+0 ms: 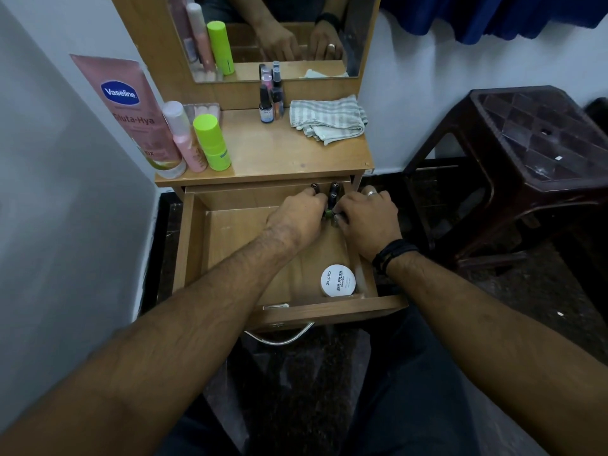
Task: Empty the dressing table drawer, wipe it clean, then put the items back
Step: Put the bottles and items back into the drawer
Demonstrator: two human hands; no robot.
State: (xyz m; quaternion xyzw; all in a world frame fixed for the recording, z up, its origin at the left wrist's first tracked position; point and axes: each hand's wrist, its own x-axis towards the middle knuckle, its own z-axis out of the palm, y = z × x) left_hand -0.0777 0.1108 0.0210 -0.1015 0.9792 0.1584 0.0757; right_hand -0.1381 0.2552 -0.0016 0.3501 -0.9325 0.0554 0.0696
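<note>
1. The drawer point(194, 245) stands pulled out toward the viewer from under the tabletop point(296, 153), its wooden floor bare across the whole left half.
2. Both hands work at the far right corner of the drawer. The left hand point(296, 218) has its fingers curled around small dark-capped nail polish bottles point(333, 195), whose caps stick up just under the tabletop's near edge.
3. The right hand point(368, 218) also curls onto the same cluster of bottles, pinching at their lower ends (a ring shows on one finger, a dark band on the wrist), and it lies close against the drawer's right wall.
4. A round white nail polish remover tub point(338, 280) sits in the near right corner of the drawer, just beside the front panel and well apart from the hands.
5. On the tabletop, a striped cloth point(329, 118) lies folded at the far right, more polish bottles point(271, 103) stand by the mirror point(279, 37), and a pink Vaseline tube point(131, 113), a pink bottle point(184, 136) and a green stick point(212, 141) crowd the left edge.
6. A dark plastic stool point(526, 143) stands to the right of the table.
</note>
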